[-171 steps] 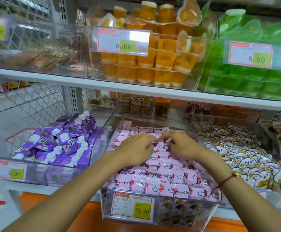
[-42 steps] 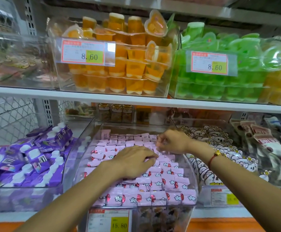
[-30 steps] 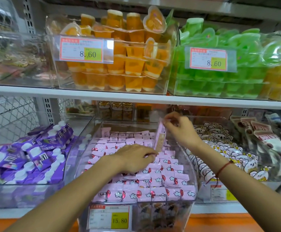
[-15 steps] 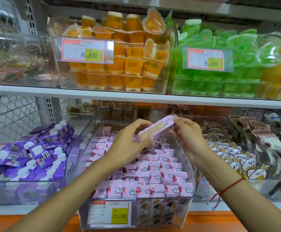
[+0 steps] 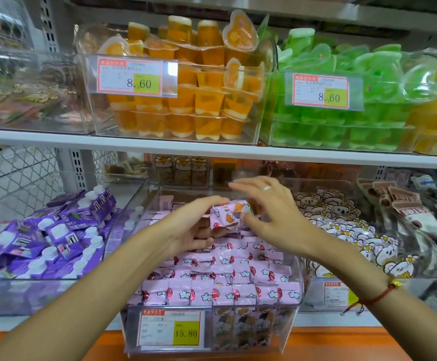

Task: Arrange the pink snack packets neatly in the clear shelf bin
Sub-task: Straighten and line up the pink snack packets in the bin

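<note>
- Pink snack packets (image 5: 220, 272) fill my clear shelf bin (image 5: 294, 325) in overlapping rows, on the lower shelf between a bin of purple pouches (image 5: 45, 238) and a bin of white bear-print packs (image 5: 347, 230).
- My left hand (image 5: 186, 230) curls round one lifted packet (image 5: 229, 213), gripping its left end just above the rows at the back of the bin.
- My right hand (image 5: 272, 214) hovers at the packet's right end, fingers spread and loose; its thumb sits right beside the wrapper, contact unclear.
- A 15.80 price tag (image 5: 172, 328) fronts the bin.
</note>
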{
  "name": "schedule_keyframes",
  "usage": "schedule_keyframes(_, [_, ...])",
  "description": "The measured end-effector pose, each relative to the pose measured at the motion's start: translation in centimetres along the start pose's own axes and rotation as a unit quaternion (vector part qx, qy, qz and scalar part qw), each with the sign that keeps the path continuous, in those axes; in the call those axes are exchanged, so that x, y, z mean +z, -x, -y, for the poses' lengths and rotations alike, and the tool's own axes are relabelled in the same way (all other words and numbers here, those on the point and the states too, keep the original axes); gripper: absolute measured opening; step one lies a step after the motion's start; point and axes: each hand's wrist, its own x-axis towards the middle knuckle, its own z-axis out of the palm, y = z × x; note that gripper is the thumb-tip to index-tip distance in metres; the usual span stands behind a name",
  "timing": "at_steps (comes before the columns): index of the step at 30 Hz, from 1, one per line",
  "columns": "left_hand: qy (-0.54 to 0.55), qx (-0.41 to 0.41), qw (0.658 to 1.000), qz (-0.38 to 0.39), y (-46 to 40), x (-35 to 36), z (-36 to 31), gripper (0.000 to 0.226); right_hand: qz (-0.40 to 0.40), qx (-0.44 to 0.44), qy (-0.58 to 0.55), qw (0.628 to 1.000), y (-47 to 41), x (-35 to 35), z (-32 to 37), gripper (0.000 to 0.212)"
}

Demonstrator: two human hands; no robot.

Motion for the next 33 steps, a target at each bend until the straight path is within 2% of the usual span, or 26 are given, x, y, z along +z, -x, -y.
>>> schedule_keyframes(3, [-0.021,0.018,0.999,-0.031,-0.2,-0.1,-0.1,0.036,0.022,-0.049,0.054,0.997,0.0,0.1,-0.4,0.043])
schedule_keyframes(6, [-0.031,0.047,0.998,-0.039,-0.7,0.2,-0.2,0.044,-0.019,-0.042,0.043,0.998,0.0,0.0,-1.1,0.035])
schedule_keyframes(8, [-0.176,0.099,0.977,-0.067,-1.3,0.4,0.4,0.036,-0.059,0.021,-0.012,0.998,-0.1,-0.1,-1.7,0.032])
schedule_keyframes(10, [-0.361,0.139,0.921,-0.053,-2.1,0.4,1.5,0.034,-0.076,0.093,-0.067,0.991,-0.5,0.1,-2.3,0.037])
schedule_keyframes(13, [-0.568,0.142,0.811,-0.016,-2.9,0.2,2.7,0.041,-0.03,0.144,-0.095,0.985,-1.2,0.8,-3.0,0.038])
schedule_keyframes(14, [-0.604,0.148,0.782,-0.023,-3.0,0.2,2.9,0.042,-0.013,0.142,-0.085,0.986,-1.4,1.1,-3.1,0.037])
schedule_keyframes(16, [-0.631,0.159,0.759,-0.034,-3.1,0.1,3.0,0.042,0.022,0.135,-0.062,0.989,-1.8,1.4,-3.1,0.041])
schedule_keyframes(19, [-0.645,0.16,0.747,-0.033,-3.2,0.1,3.0,0.042,0.078,0.14,-0.108,0.981,-2.5,1.3,-3.1,0.049])
schedule_keyframes(24, [-0.627,0.157,0.762,-0.046,-3.3,0.0,3.0,0.04,0.15,0.171,-0.168,0.959,-3.5,0.7,-4.0,0.042])
schedule_keyframes(26, [-0.626,0.16,0.762,-0.047,-3.2,0.1,3.0,0.039,0.151,0.149,-0.126,0.969,-4.1,0.4,-4.4,0.042])
schedule_keyframes(29, [-0.622,0.168,0.763,-0.047,-3.2,0.0,2.9,0.04,0.136,0.103,-0.004,0.985,-5.2,0.0,-4.3,0.046])
schedule_keyframes(33, [-0.619,0.163,0.767,-0.046,-3.2,0.0,2.9,0.04,0.166,0.07,0.022,0.983,-5.6,0.7,-3.6,0.043])
